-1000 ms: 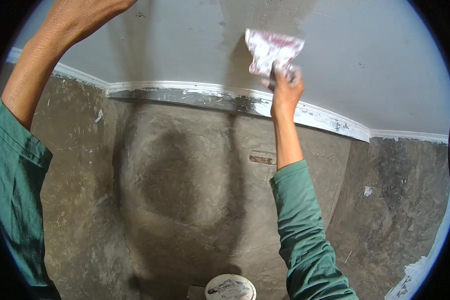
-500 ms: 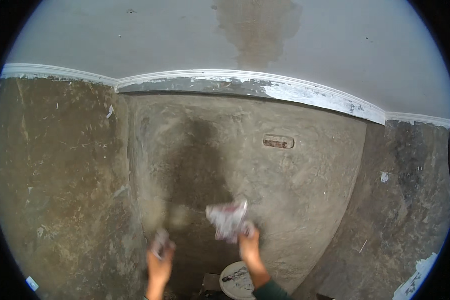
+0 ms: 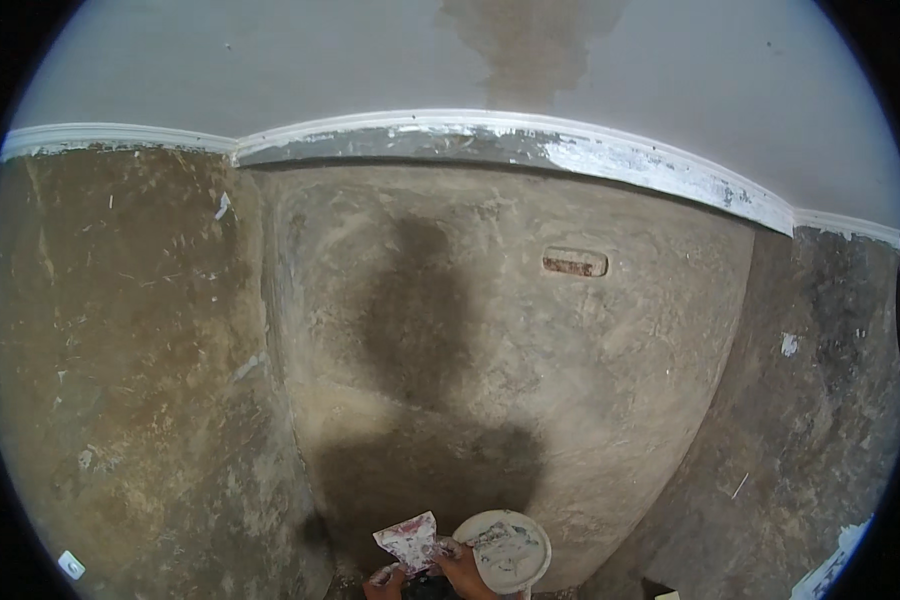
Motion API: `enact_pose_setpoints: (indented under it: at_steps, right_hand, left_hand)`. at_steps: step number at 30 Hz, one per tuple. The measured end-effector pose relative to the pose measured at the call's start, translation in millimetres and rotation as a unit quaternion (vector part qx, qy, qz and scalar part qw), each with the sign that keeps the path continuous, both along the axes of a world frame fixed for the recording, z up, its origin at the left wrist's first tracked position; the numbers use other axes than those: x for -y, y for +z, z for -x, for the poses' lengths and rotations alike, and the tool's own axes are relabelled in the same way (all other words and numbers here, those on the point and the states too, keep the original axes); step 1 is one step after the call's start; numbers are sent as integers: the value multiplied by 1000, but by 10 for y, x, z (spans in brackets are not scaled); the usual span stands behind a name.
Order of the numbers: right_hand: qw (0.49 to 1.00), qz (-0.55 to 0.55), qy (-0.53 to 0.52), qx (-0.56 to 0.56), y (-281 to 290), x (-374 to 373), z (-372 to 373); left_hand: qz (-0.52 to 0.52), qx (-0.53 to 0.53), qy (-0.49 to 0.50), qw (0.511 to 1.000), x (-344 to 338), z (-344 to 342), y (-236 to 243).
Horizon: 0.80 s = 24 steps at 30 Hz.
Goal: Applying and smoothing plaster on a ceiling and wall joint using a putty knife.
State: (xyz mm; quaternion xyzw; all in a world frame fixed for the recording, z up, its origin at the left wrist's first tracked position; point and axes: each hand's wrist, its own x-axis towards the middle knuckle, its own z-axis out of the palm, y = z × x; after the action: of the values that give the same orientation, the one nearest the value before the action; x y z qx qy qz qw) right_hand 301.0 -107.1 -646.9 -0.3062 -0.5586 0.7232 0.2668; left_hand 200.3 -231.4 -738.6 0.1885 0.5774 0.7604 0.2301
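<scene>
Low in the head view, my right hand (image 3: 460,572) is closed round a putty knife (image 3: 408,540). Its wide flared blade points up and left and is smeared with white paste and reddish stains. Just below the blade, my left hand (image 3: 383,584) has its fingers curled on a small whitish and reddish piece, too small to make out. Close by my right hand stands a round white tub (image 3: 541,553), with grey and white smears over its top.
Bare grey-brown plaster covers the wall ahead (image 3: 620,350), where my shadow falls. A brick-like recess (image 3: 574,262) sits in it. A partly painted beam with white moulding (image 3: 660,172) runs below the grey ceiling (image 3: 320,60). A white wall fitting (image 3: 71,565) is at lower left.
Both hands have dropped lower and come in closer together. The putty knife has moved down and left, beside the tub. The view has shifted slightly, so more of the tub shows.
</scene>
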Motion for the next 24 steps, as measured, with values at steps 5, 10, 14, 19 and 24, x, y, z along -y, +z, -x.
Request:
enact_pose_setpoints:
  at_steps: [5,10,14,19,24]
  right_hand:
    - [997,-63,-16,41,-667,-235,-37]
    - [957,-247,-137,65,-589,80,-122]
    - [949,-297,-74,75,-858,-19,-171]
    - [980,-192,-46,12,-928,-98,-176]
    - [995,-96,-31,-22,-654,-203,-297]
  left_hand:
    - [63,-21,-22,998,8,-165,124]
    - [123,-27,113,986,-88,-240,333]
    - [136,-219,123,959,-233,-209,118]
    - [146,-313,66,936,-304,-346,434]
    - [118,-326,24,938,-467,-491,266]
